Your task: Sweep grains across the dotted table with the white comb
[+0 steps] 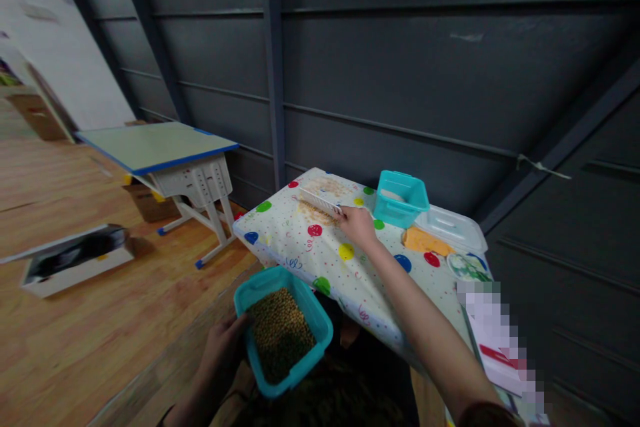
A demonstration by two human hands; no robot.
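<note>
My left hand (220,347) grips the near-left rim of a teal plastic tub (320,332) full of small brownish grains, held below the edge of the table. My right hand (356,223) reaches out over the white tablecloth with coloured dots (300,247) and is closed on a white flat ruler-like scraper (320,201). The scraper rests on the cloth against a patch of loose grains (316,213), and more grains (327,185) lie spread beyond it at the far edge.
A second teal tub (401,199) stands on the table's far side by a clear lidded box (453,227), an orange cloth (424,240) and a small patterned dish (467,267). A blue-edged desk (160,147) and an open box (75,260) stand on the wooden floor at left.
</note>
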